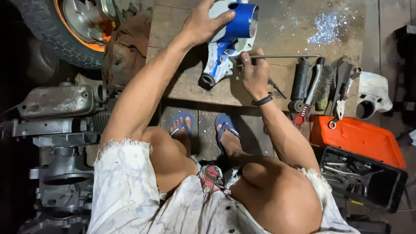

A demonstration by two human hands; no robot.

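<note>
My left hand [203, 24] grips the top of a blue and white metal part [229, 37] that stands tilted on a low wooden board [277, 39]. The part has a blue tube at its upper end and a dark round socket at its lower end. My right hand [255, 73] is closed on a long thin metal rod [286, 56], which lies across the board and touches the part's side. A black band sits on my right wrist. My feet in blue sandals rest just below the board.
Metal shavings [329, 26] lie at the board's far right. Several hand tools, a wire brush among them [318, 84], sit on its right edge, next to a white part [375, 97]. An orange toolbox [359, 138] is open at right. A tyre [56, 30] and an engine [60, 143] are left.
</note>
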